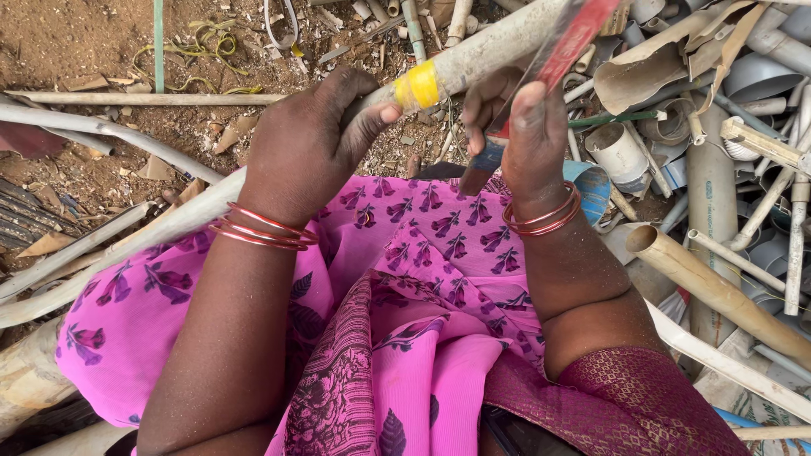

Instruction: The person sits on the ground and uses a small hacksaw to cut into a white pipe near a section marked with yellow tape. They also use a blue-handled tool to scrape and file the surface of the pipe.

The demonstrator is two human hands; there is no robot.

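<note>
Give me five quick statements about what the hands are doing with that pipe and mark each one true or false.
1. The left hand grips a long dirty white pipe. True.
2. The pipe carries a band of yellow tape. True.
3. The right hand is empty. False: it holds a red-handled tool, blurred, so its kind cannot be told.
4. Both wrists are bare. False: each wears red bangles.
5. A heap of cut pipe pieces lies on the person's right. True.
</note>
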